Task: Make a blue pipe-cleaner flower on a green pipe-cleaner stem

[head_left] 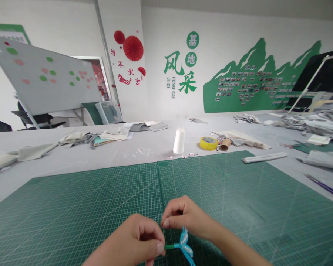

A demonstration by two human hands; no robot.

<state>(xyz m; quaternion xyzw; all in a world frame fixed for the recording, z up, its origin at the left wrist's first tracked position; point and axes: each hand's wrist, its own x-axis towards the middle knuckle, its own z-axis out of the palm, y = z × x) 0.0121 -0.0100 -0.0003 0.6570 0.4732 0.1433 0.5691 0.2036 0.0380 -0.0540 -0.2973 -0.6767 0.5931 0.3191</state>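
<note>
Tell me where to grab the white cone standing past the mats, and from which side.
Take the white cone around its mid-body, coming in level from the left. It stands upright and narrows toward the top, so a high pinch would probably slip off more easily. Its left flank looks open, while the yellow tape roll lies to its right.

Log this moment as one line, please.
left hand: pinching green stem of blue beaded ornament | right hand: near ornament | beneath: green cutting mats | beyond: yellow tape roll
</note>
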